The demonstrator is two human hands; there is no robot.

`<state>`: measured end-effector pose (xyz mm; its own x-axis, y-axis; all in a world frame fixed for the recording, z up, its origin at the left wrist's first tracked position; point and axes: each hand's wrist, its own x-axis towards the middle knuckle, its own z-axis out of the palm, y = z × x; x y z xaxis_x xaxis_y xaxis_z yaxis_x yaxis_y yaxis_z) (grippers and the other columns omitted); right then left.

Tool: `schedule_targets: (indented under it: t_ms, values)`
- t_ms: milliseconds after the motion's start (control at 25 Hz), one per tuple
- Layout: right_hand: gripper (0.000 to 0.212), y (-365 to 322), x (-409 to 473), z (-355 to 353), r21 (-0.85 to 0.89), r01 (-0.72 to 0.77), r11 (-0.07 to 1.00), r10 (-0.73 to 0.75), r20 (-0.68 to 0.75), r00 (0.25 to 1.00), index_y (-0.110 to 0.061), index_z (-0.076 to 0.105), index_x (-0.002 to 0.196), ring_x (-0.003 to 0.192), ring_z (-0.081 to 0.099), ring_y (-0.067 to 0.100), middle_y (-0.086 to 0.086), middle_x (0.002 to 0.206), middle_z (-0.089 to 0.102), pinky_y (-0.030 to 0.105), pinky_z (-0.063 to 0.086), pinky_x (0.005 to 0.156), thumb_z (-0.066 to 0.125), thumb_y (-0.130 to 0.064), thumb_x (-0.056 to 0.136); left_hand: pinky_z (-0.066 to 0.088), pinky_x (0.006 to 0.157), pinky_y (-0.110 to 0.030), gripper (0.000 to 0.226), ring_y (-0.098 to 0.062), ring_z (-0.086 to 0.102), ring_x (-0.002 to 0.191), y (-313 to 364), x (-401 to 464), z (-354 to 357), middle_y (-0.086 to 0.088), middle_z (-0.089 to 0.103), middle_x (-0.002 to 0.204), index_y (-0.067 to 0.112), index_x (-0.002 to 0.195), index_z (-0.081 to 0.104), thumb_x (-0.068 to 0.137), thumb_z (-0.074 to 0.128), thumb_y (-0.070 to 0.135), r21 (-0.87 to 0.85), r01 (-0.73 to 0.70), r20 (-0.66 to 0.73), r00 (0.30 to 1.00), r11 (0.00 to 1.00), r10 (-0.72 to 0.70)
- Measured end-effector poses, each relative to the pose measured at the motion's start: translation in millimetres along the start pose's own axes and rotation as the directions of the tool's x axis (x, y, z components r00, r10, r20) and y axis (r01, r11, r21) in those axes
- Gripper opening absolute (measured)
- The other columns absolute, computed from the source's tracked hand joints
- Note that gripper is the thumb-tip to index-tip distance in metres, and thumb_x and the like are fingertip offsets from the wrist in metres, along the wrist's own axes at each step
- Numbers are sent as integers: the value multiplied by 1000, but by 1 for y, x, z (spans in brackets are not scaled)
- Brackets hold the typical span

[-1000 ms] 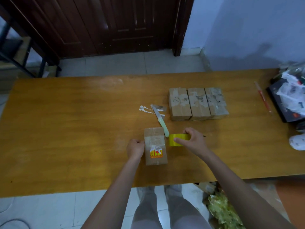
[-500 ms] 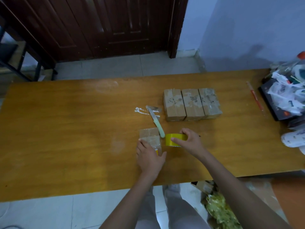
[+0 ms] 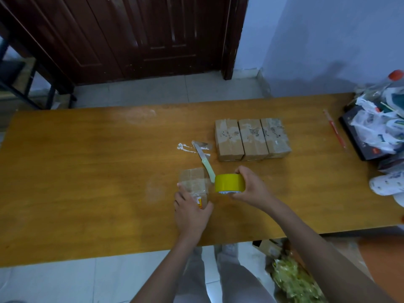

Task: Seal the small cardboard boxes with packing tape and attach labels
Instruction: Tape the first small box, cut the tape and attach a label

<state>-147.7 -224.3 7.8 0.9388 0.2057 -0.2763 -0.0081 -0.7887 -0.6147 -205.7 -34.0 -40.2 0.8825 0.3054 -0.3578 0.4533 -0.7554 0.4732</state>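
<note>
- The left hand (image 3: pixel 192 212) lies over the near end of a small box (image 3: pixel 193 179) at lower centre of the frame, fingers curled round its left edge and thumb on the right side, holding it down on the table (image 3: pixel 87 171)
- The box lies flat, its far end bare, with clear tape shining across the top; a red and yellow sticker (image 3: pixel 199 202) peeks out beside the thumb
- The right hand (image 3: pixel 251 189) grips a yellow tape roll (image 3: pixel 228 182) just right of the box, fingers wrapped over the top and thumb under it (the roll is on edge, its broad yellow band facing us)
- Whether a strip runs from roll to box I cannot tell
- A knife (image 3: pixel 204 159) with a pale green handle lies on the table just beyond the box, blade pointing toward upper left, the handle end close to the roll
- White scraps (image 3: pixel 184 148) lie by the blade tip
- Three taped boxes (image 3: pixel 252 138) stand side by side, touching, right of centre, with dark scribbles on top
- A red pen (image 3: pixel 334 129) lies further right, near a heap of bags (image 3: pixel 378 127) at the right edge of the frame
</note>
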Motion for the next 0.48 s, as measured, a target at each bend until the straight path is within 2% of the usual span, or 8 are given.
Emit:
schedule_targets:
  t_ms: [120, 280, 400, 480]
  values:
    - [46, -7, 5, -1, -11, 50, 999, -50, -47, 998, -23, 45, 99, 82, 50, 14, -2, 95, 51, 23, 37, 58, 80, -13, 70, 46, 96, -38, 114, -29, 37, 129, -2, 3, -12, -11, 30, 146, 9, 154, -1, 77, 65, 59, -77, -30, -23, 999, 997, 28]
    - [49, -21, 11, -10, 4, 78, 997, -78, -57, 995, -25, 44, 102, 83, 48, 11, -4, 99, 50, 20, 35, 59, 79, -10, 72, 41, 98, -38, 113, -30, 34, 133, -3, 10, -27, -12, 28, 148, 10, 155, -2, 78, 67, 54, -148, -17, -15, 1000, 989, 15]
    - [48, -30, 14, -14, 13, 84, 996, -84, -44, 996, -21, 46, 107, 88, 49, 15, -1, 105, 49, 24, 39, 62, 77, -8, 74, 38, 101, -38, 111, -31, 30, 136, -3, 9, -34, -12, 25, 151, 11, 155, -2, 79, 68, 52, -192, -5, -5, 1000, 981, 4]
    - [46, -33, 14, -18, -61, 96, 993, -98, -26, 995, -18, 47, 111, 91, 50, 17, 0, 106, 49, 27, 40, 66, 73, -5, 76, 36, 104, -39, 110, -31, 28, 138, -5, 11, -41, -13, 25, 152, 12, 155, -1, 79, 69, 50, -218, -5, -29, 1000, 976, -2]
